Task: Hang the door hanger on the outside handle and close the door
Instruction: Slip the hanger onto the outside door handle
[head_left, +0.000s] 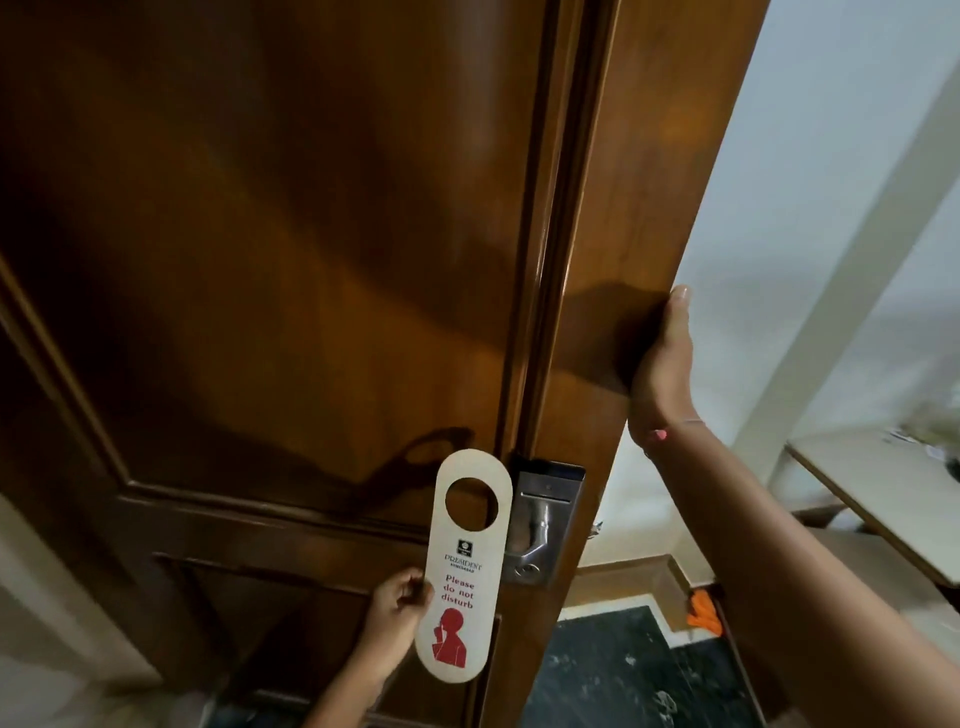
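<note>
Hanger (464, 566) upright, hole end up, pinched by left hand (397, 603) fingers; right hand (662, 358) apparently gripping door (291, 249) edge.

Hotel room: card-lock handle (540, 519), "do not disturb" hanger (462, 571).

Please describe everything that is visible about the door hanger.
The door hanger is a long, flat card with rounded ends, pale cream, perhaps cardboard. A round hole is near its top. Below are a small dark logo, red words "Please do not disturb" and a red figure. It is upright, slightly tilted, held at its left edge by the left hand, just left of the metal handle, not yet hung.
</note>
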